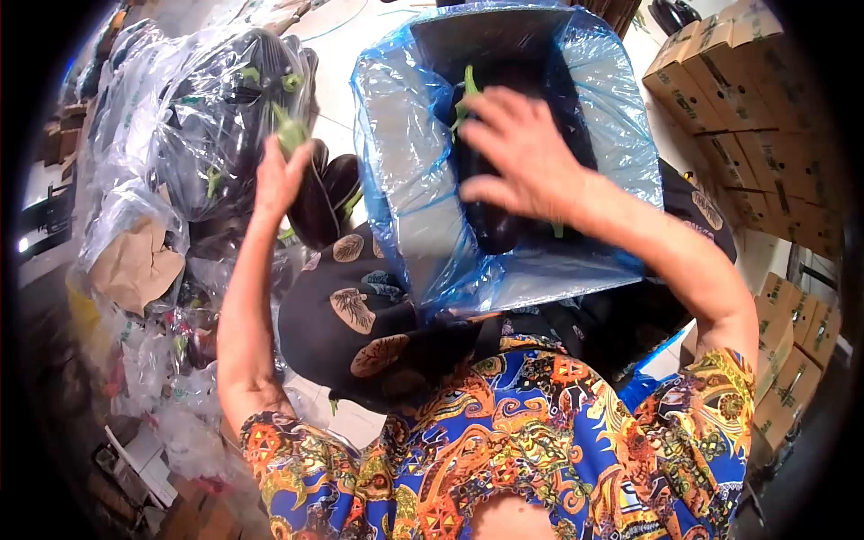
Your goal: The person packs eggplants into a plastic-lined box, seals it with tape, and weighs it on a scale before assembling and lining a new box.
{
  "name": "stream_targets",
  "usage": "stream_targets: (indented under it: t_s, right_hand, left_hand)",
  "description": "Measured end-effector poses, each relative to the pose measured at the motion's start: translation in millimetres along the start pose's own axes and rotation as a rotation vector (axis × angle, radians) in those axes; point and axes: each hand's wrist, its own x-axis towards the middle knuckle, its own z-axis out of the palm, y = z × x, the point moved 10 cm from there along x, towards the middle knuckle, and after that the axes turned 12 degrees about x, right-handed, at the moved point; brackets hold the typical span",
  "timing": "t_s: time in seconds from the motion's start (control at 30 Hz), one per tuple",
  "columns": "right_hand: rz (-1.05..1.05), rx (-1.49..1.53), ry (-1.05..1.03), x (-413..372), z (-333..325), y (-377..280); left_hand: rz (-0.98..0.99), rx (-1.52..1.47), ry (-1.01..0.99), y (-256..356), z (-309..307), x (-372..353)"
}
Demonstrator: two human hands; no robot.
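My left hand (286, 173) is closed round the green stem end of a dark eggplant (310, 211), beside a clear plastic bag full of eggplants (225, 117). More eggplants (342, 175) lie just right of it. In front of me stands a box lined with blue plastic (396, 198), with dark eggplants (486, 225) inside. Over them my right hand (517, 148) is spread with its fingers apart, slightly blurred, near a green stem (470, 83). Its palm side is hidden, and no held item shows.
Stacked cardboard boxes (756, 126) stand at the right, with more boxes (792, 360) lower down. Crumpled brown paper (137, 265) and loose clear plastic (193, 423) lie at the left. My knee in dark patterned cloth (333, 315) is below the lined box.
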Motion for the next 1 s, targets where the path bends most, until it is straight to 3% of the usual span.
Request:
stream_targets:
  t_s: [0.07, 0.2, 0.3, 0.33, 0.37, 0.5, 0.57, 0.63, 0.67, 0.7, 0.77, 0.83, 0.9, 0.93, 1.0]
  right_hand:
    - [0.03, 0.033, -0.099, -24, 13, -12]
    - [0.115, -0.017, -0.231, -24, 9, 7]
    - [0.12, 0.083, -0.233, -26, 18, 14]
    - [0.134, 0.097, -0.246, -27, 20, 15]
    - [0.152, 0.095, -0.278, -29, 21, 14]
    - [0.156, 0.221, -0.033, -22, -22, 18]
    - [0.197, 0.062, 0.18, -21, -55, 35]
    - [0.438, 0.074, 0.143, -40, -49, 66]
    - [0.54, 0.114, -0.012, -47, -35, 75]
    - [0.524, 0.046, 0.037, -49, -30, 72]
    - [0.505, 0.102, -0.052, -36, -32, 50]
    - [0.334, 0.14, 0.024, -25, -27, 24]
    - [0.359, 0.108, 0.035, -27, -16, 29]
    - [0.394, 0.228, 0.077, -29, -17, 39]
    - [0.454, 0.355, 0.072, -32, -16, 49]
  left_hand:
    - [0.105, 0.204, 0.049, -48, 49, -5]
    - [-0.065, 0.368, -0.029, -77, 84, -34]
    - [-0.07, 0.493, -0.094, -89, 103, -32]
    - [-0.001, 0.509, -0.013, -78, 98, -27]
    - [0.089, 0.345, 0.059, -67, 92, -12]
    - [-0.103, -0.576, -0.161, 63, 20, 8]
    - [0.047, -0.603, -0.134, 124, -16, 17]
    - [0.174, -0.51, -0.132, 165, -24, 24]
    - [0.244, -0.435, -0.126, 180, -24, 31]
    - [0.311, -0.361, -0.121, 193, -22, 39]
    - [0.296, -0.212, -0.201, 195, 6, 59]
    - [0.231, -0.25, -0.286, 199, 18, 60]
    - [0.18, -0.313, -0.339, 201, 18, 58]
    - [0.189, -0.368, -0.382, 203, 16, 58]
    - [0.308, -0.289, -0.437, 208, 9, 55]
